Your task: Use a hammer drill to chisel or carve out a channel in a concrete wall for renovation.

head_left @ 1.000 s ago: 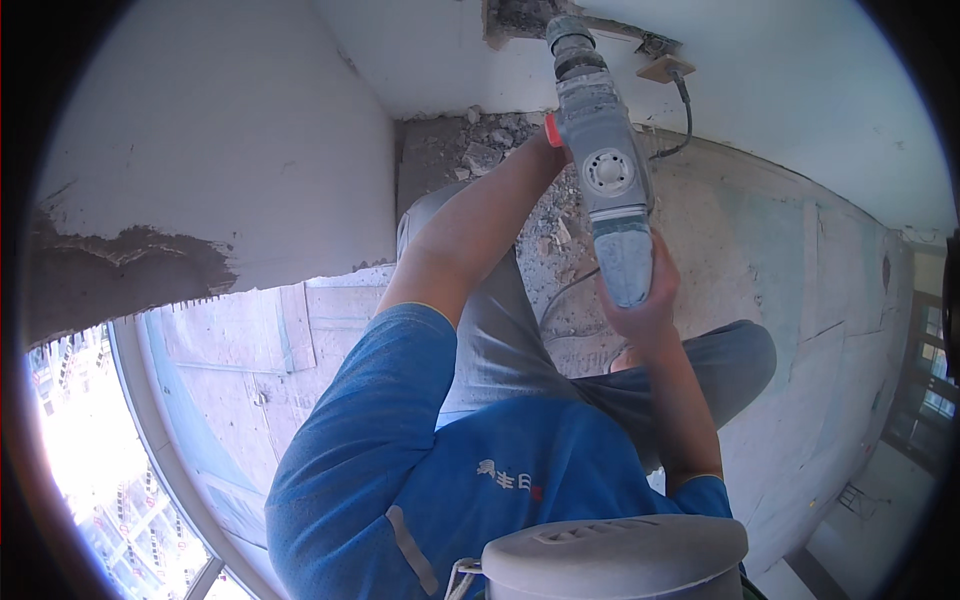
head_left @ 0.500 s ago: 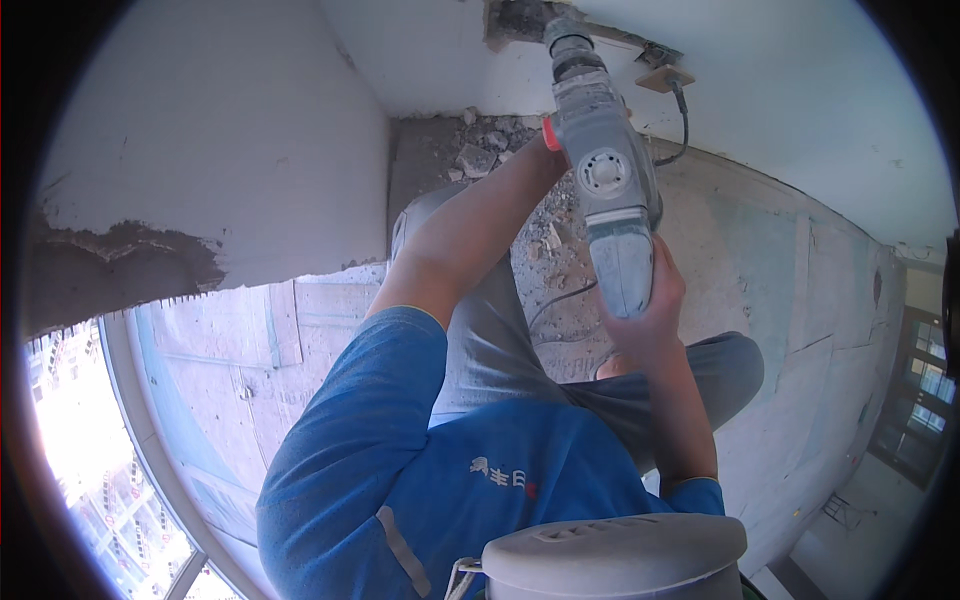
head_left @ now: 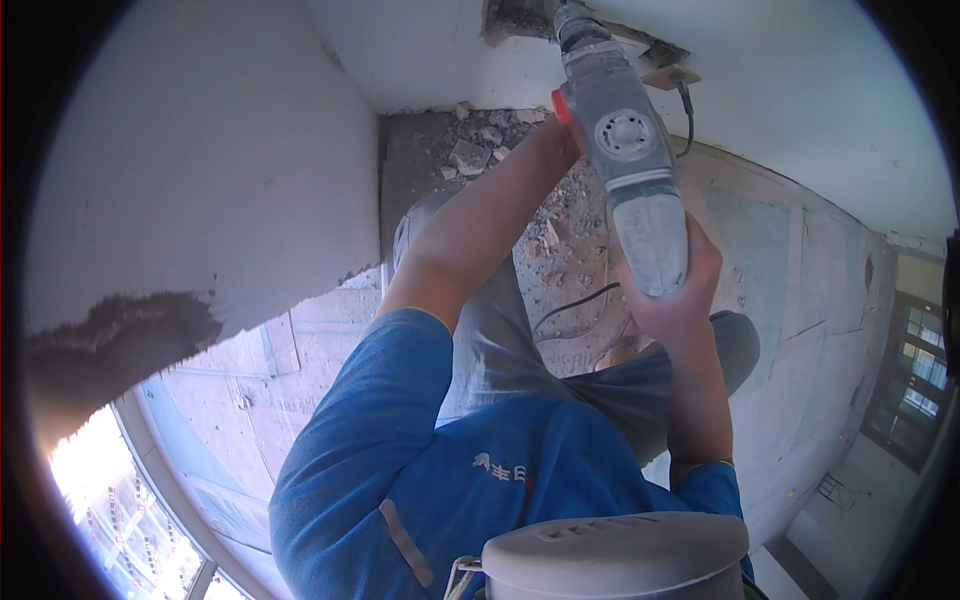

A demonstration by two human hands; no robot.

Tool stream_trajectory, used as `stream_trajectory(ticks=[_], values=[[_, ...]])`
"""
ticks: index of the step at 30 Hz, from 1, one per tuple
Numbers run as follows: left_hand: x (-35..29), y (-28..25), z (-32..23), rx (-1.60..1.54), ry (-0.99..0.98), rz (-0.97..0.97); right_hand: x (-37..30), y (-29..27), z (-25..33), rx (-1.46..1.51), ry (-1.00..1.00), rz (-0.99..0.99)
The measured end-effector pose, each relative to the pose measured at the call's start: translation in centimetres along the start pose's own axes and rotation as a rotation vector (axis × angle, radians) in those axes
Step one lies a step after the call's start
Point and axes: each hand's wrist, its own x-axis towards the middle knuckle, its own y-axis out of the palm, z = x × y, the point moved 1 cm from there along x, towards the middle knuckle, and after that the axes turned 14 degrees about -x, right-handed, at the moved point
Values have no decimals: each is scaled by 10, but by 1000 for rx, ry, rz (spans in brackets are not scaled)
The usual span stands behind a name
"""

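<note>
A dusty grey rotary hammer [head_left: 627, 135] with a red part on its left side points away from me. Its front end reaches the chipped hole [head_left: 520, 18] in the white wall; the bit's tip cannot be made out. My right hand [head_left: 685, 290] is wrapped round the rear handle. Beneath the front of the body, my left hand [head_left: 572, 138] holds the tool from the left side, its fingers mostly hidden behind it.
Broken rubble [head_left: 472, 155] lies on the floor at the wall's foot. A socket plate [head_left: 670, 77] with a plugged-in cable hangs at the wall. A black cord [head_left: 580, 302] runs by my legs. A wall with a ragged broken edge [head_left: 130, 325] stands left, above a bright window [head_left: 120, 500].
The rotary hammer's rear has swung right and slightly up, with my right hand on it. My left hand has shifted slightly up and right with the tool. The view has tilted a little.
</note>
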Motion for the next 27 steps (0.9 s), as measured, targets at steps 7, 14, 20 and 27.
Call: stream_trajectory(ticks=[7,14,20,27], values=[[-6,14,19,-185,-121,204,-4,-31,-9,19,-21,-19],[-32,9,30,-208,-109,76,-47,-12,-9,16,-18,-46],[-49,6,-3,139,-124,-7,-43,12,-6,-93,-109,-34],[-28,14,-9,71,-1,121,-13,14,17,-175,-84,-35]])
